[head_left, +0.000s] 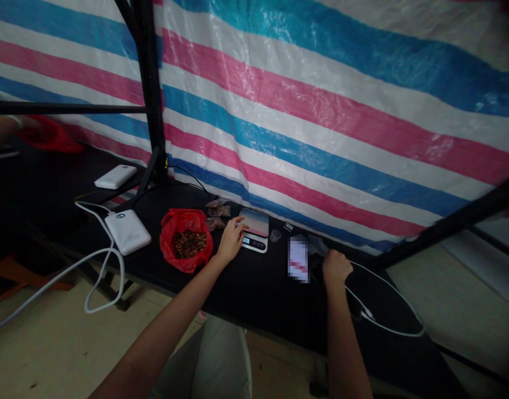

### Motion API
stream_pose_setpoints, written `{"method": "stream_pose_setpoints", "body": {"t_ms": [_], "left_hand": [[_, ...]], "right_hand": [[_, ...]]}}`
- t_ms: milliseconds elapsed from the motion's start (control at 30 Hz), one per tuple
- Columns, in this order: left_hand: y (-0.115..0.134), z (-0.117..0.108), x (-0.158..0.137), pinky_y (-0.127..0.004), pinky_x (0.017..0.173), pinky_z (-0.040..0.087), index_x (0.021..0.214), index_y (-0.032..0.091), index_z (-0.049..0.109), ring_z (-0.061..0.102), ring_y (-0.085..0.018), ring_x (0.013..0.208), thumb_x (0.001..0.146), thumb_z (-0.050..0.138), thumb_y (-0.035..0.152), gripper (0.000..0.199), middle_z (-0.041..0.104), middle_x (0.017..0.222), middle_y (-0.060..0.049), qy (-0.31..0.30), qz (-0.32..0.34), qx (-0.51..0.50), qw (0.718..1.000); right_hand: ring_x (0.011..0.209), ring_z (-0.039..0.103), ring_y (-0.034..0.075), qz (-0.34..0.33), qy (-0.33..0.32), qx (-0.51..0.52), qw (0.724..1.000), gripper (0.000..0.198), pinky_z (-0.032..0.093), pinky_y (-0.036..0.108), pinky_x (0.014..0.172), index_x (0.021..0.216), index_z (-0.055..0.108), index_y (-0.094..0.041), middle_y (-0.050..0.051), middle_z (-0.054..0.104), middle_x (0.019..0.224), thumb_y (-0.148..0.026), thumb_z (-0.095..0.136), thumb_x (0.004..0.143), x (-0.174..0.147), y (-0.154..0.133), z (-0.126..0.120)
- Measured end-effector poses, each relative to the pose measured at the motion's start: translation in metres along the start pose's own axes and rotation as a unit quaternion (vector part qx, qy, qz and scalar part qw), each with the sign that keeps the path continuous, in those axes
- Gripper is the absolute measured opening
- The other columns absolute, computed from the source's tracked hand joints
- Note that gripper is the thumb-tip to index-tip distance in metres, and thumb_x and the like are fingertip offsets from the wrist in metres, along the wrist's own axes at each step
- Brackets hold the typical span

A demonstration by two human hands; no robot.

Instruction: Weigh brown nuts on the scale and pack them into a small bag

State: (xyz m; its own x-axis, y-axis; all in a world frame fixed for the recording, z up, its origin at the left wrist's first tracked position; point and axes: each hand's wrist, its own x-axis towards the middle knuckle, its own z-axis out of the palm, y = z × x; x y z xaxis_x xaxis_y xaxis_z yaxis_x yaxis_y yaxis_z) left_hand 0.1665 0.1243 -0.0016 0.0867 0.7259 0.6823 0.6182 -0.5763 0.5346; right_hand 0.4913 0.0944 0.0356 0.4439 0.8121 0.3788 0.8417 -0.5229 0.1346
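Note:
My left hand point(230, 239) lies at the left side of a flat kitchen scale point(254, 242), its fingers stretched over the edge of the shiny weighing plate point(255, 221). The scale's small display is lit, too small to read. To the right, my right hand point(336, 268) is closed beside crumpled clear plastic point(317, 245); what its fingers hold is hidden. Left of the scale, a red plastic bag point(166, 244) stands open with small brown pieces point(189, 244) inside. Several small filled clear packets point(219, 210) lie behind my left hand.
A phone with a blurred-out screen point(298, 260) and a small clear cup point(275, 236) lie between my hands. White power banks point(128, 231) and a looping white cable point(108, 252) are at left. Another person's arm point(3, 130) reaches toward a red bag point(55, 134). A striped sheet point(300, 122) hangs behind.

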Motion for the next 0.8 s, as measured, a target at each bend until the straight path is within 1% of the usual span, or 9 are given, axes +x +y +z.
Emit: {"method": "stream_pose_setpoints", "body": {"t_ms": [133, 200, 333, 400, 467, 600, 633, 700, 800], "left_hand": [[0.005, -0.001, 0.002, -0.033, 0.090, 0.039, 0.100, 0.020, 0.054, 0.047, -0.018, 0.102, 0.084, 0.044, 0.017, 0.019, 0.051, 0.108, -0.006, -0.030, 0.012, -0.028, 0.999], [0.009, 0.000, 0.001, -0.031, 0.084, 0.042, 0.099, 0.019, 0.053, 0.051, -0.017, 0.093, 0.084, 0.046, 0.026, 0.018, 0.054, 0.096, -0.005, -0.066, 0.024, -0.048, 0.996], [0.013, 0.004, -0.004, -0.029, 0.076, 0.044, 0.096, 0.018, 0.053, 0.054, -0.016, 0.082, 0.088, 0.038, 0.032, 0.023, 0.057, 0.086, -0.004, -0.129, 0.048, -0.075, 0.988], [0.011, 0.006, -0.007, -0.029, 0.074, 0.044, 0.092, 0.017, 0.053, 0.054, -0.016, 0.080, 0.090, 0.030, 0.031, 0.027, 0.057, 0.084, -0.005, -0.109, 0.031, -0.074, 0.991], [0.007, 0.007, -0.009, -0.030, 0.072, 0.044, 0.088, 0.016, 0.053, 0.054, -0.017, 0.078, 0.091, 0.025, 0.030, 0.031, 0.057, 0.082, -0.006, -0.060, -0.006, -0.066, 0.996], [0.003, 0.006, -0.009, -0.029, 0.073, 0.044, 0.084, 0.016, 0.054, 0.055, -0.017, 0.078, 0.091, 0.025, 0.029, 0.032, 0.058, 0.081, -0.006, 0.006, -0.041, -0.060, 0.997], [0.003, 0.005, -0.008, -0.029, 0.072, 0.044, 0.083, 0.017, 0.054, 0.055, -0.016, 0.077, 0.091, 0.026, 0.029, 0.032, 0.058, 0.079, -0.006, 0.007, -0.044, -0.058, 0.997], [0.004, 0.005, -0.007, -0.027, 0.070, 0.043, 0.081, 0.017, 0.054, 0.055, -0.015, 0.073, 0.090, 0.029, 0.029, 0.030, 0.058, 0.076, -0.004, 0.003, -0.052, -0.056, 0.997], [0.006, 0.004, -0.005, -0.024, 0.067, 0.042, 0.081, 0.017, 0.055, 0.055, -0.014, 0.070, 0.089, 0.033, 0.029, 0.027, 0.058, 0.075, -0.003, -0.006, -0.066, -0.079, 0.995]], "right_hand": [[0.076, 0.062, 0.022, -0.034, 0.065, 0.124, 0.990, 0.028, 0.041, 0.028, 0.059, 0.101, 0.064, -0.018, 0.012, 0.065, 0.084, -0.028, 0.041, 0.086, -0.013, -0.021, -0.027], [0.079, 0.060, 0.020, -0.108, 0.087, 0.194, 0.971, 0.027, 0.041, 0.027, 0.064, 0.100, 0.064, -0.021, 0.009, 0.065, 0.089, -0.030, 0.043, 0.086, -0.029, -0.046, -0.044], [0.088, 0.056, 0.018, -0.307, 0.088, 0.314, 0.894, 0.024, 0.040, 0.027, 0.078, 0.095, 0.065, -0.021, 0.004, 0.066, 0.093, -0.025, 0.043, 0.086, -0.072, -0.110, -0.072], [0.089, 0.055, 0.018, -0.356, 0.076, 0.332, 0.870, 0.025, 0.040, 0.028, 0.081, 0.100, 0.063, -0.022, 0.003, 0.066, 0.096, -0.022, 0.042, 0.086, -0.090, -0.137, -0.081], [0.094, 0.054, 0.017, -0.366, 0.066, 0.366, 0.853, 0.030, 0.040, 0.028, 0.085, 0.107, 0.059, -0.023, 0.002, 0.064, 0.103, -0.017, 0.040, 0.085, -0.101, -0.154, -0.085], [0.100, 0.052, 0.012, -0.361, 0.039, 0.432, 0.826, 0.041, 0.039, 0.023, 0.089, 0.112, 0.055, -0.026, -0.003, 0.061, 0.109, -0.007, 0.036, 0.082, -0.097, -0.160, -0.086], [0.100, 0.052, 0.011, -0.358, 0.037, 0.432, 0.827, 0.043, 0.039, 0.023, 0.089, 0.113, 0.055, -0.026, -0.003, 0.061, 0.109, -0.005, 0.035, 0.081, -0.091, -0.154, -0.085], [0.102, 0.050, 0.012, -0.341, 0.047, 0.403, 0.848, 0.044, 0.038, 0.023, 0.090, 0.112, 0.055, -0.025, -0.002, 0.060, 0.109, -0.004, 0.034, 0.080, -0.076, -0.134, -0.079], [0.106, 0.046, 0.017, -0.276, 0.069, 0.278, 0.917, 0.046, 0.037, 0.028, 0.091, 0.113, 0.055, -0.021, 0.002, 0.058, 0.114, -0.001, 0.035, 0.077, -0.044, -0.084, -0.061]]}}
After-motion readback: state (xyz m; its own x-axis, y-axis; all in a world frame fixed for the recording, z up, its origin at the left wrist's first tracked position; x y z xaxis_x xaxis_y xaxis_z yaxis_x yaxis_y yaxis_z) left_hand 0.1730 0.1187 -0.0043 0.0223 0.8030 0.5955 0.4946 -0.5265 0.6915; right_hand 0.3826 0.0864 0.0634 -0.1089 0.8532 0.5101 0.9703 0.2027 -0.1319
